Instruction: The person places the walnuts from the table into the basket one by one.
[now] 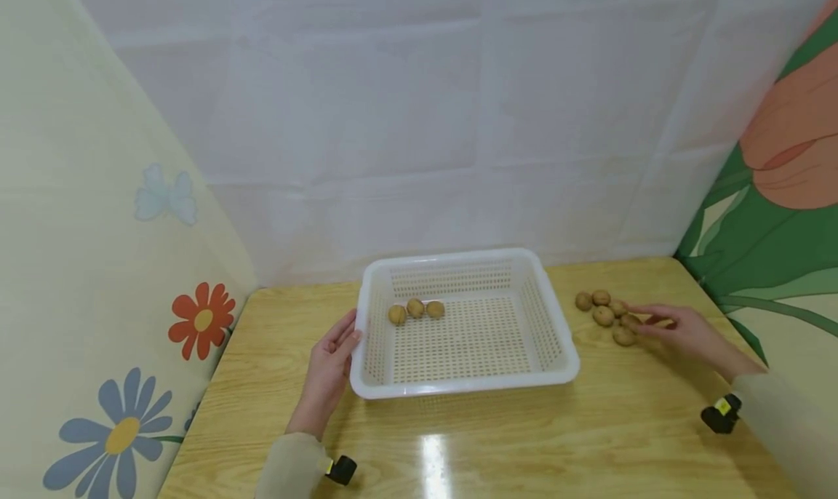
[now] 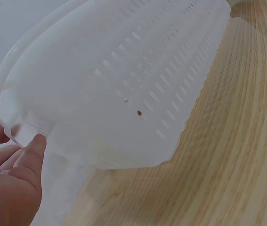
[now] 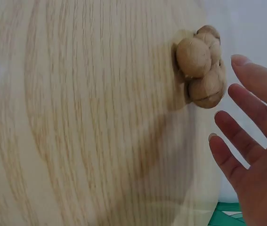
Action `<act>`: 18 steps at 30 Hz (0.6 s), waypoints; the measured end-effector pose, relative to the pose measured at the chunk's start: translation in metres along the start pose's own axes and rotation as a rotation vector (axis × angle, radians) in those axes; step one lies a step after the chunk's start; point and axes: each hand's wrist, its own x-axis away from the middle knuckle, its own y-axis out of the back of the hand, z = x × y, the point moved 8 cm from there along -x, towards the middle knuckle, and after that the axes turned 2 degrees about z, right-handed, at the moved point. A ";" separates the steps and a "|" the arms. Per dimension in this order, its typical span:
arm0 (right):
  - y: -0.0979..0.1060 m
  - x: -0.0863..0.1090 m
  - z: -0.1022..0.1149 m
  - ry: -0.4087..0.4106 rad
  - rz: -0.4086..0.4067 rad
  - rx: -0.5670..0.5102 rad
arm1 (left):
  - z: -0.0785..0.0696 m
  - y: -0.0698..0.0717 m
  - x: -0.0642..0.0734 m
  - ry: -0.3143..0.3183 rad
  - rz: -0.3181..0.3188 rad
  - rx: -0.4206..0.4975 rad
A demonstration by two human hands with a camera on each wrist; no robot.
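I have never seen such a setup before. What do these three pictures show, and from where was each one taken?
There is no machine here: a person works bare-handed. The wide picture comes from a camera worn on the head, looking forward and down; the other two come from a camera on each wrist. On the wooden table is a white basket with three walnuts inside. The left hand grips its left rim. A group of loose walnuts lies right of it. The right hand is beside them, fingers spread; contact is unclear.

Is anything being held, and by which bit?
The left hand holds the basket by the rim at its left end. The right hand, by the nuts, holds nothing.
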 end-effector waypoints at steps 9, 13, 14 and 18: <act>-0.010 -0.004 -0.015 0.012 0.046 0.014 | 0.000 0.000 0.002 -0.013 0.009 -0.005; -0.014 -0.006 -0.017 0.027 0.051 0.005 | 0.000 0.000 0.002 0.004 0.000 -0.004; -0.015 -0.006 -0.017 0.030 0.050 0.000 | 0.000 0.000 0.002 0.008 -0.001 -0.003; -0.017 -0.007 -0.017 0.035 0.067 0.003 | -0.001 0.000 0.001 0.018 0.000 -0.007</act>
